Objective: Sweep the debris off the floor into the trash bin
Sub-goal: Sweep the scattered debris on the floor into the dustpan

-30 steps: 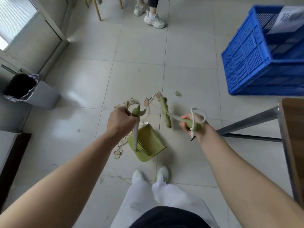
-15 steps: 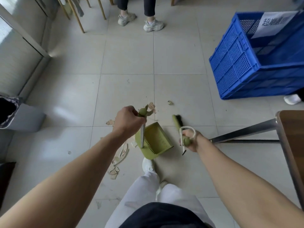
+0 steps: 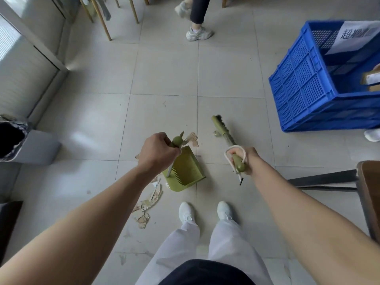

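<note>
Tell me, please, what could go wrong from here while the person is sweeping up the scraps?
1. Most paper scraps lie beside the dustpan, close to the white shoe; a step could crush or scatter them.
2. The broom is on the other side of the dustpan from that pile, so a sweep may miss it.
3. The trash bin stands far to the left; a tilted dustpan might spill on the way.

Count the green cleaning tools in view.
2. The dustpan is at centre, its handle gripped by the left hand; the broom, gripped by the right hand, reaches forward just right of it. No others seem hidden.
</note>
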Action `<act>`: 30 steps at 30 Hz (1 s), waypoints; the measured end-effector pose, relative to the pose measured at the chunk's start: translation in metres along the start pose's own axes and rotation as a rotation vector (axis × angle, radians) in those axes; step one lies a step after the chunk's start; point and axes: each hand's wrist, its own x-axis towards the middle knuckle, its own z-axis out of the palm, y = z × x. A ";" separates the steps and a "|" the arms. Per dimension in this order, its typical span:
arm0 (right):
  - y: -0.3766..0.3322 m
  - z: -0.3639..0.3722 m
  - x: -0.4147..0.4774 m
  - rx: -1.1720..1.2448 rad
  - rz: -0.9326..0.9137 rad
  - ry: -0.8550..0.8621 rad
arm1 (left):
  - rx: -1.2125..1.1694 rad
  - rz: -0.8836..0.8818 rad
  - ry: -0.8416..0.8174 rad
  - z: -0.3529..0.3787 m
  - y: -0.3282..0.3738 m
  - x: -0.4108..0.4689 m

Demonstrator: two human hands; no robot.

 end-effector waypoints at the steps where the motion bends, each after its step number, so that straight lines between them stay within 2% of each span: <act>1: -0.007 -0.002 0.007 -0.003 -0.014 0.000 | 0.003 -0.003 0.014 0.000 -0.001 -0.001; 5: -0.032 0.000 0.035 -0.044 -0.058 -0.049 | 0.014 -0.043 0.070 0.004 -0.004 -0.006; 11: -0.015 0.036 0.032 -0.241 0.097 -0.214 | -0.031 -0.148 0.169 0.012 -0.003 -0.013; 16: -0.013 0.034 0.018 -0.278 0.122 -0.348 | -0.069 -0.216 0.211 0.018 0.005 -0.020; 26: -0.045 0.000 0.023 -0.450 -0.082 -0.264 | -0.194 -0.353 0.339 0.030 0.003 -0.055; 30: -0.044 0.007 0.043 -0.542 -0.010 -0.268 | -0.266 -0.422 0.409 0.038 -0.008 -0.075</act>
